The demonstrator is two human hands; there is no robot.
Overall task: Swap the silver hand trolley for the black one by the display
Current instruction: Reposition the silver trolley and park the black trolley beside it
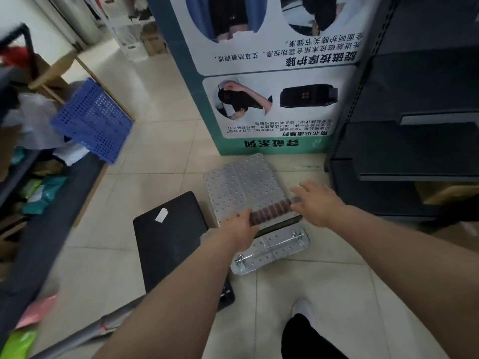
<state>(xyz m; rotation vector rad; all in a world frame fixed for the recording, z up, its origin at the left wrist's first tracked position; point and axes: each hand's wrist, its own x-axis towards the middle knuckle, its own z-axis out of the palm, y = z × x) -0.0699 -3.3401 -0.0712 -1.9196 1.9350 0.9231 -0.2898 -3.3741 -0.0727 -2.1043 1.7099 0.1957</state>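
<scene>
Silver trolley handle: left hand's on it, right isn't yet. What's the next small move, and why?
Probably close the right hand on the handle. The left hand already wraps its ribbed grip, the right hovers open beside its other end, and the silver trolley lies against the display, where the black trolley belongs.

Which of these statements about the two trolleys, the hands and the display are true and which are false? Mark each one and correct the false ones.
1. The left hand is closed on the silver trolley's handle. True.
2. The right hand grips the black trolley. False: it is spread open at the silver trolley's handle, and whether it touches is unclear.
3. The black trolley lies flat on the floor, left of the silver trolley. True.
4. The silver trolley's deck is solid and plain. False: it is dotted with holes.
5. The silver trolley's far edge lies near the foot of the display. True.
6. The blue crate sits on the black trolley. False: it is off to the left.
</scene>
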